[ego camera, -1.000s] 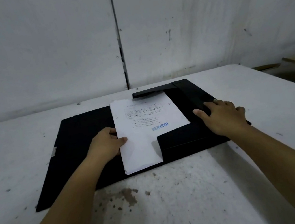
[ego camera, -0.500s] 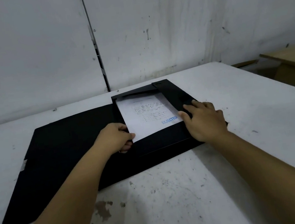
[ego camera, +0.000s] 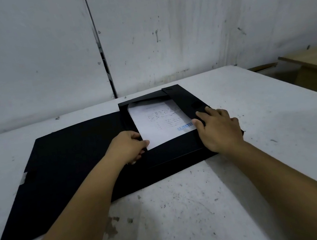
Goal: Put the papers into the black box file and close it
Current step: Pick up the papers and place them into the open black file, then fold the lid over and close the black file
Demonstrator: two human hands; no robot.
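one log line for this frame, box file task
phase: seating papers in black box file | left hand: gripping papers' near-left corner | right hand: flat on right flap | cover: open flat | file: not closed

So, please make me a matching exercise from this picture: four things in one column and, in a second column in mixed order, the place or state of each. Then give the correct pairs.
Things
1. papers
2. left hand
3. right hand
4. cover of the black box file

Places or states
A. lying open and flat on the table, to the left
B. inside the tray, printed side up
C. at the near left corner of the sheets
D. resting on the tray's right wall

Pairs: 1-B, 2-C, 3-D, 4-A
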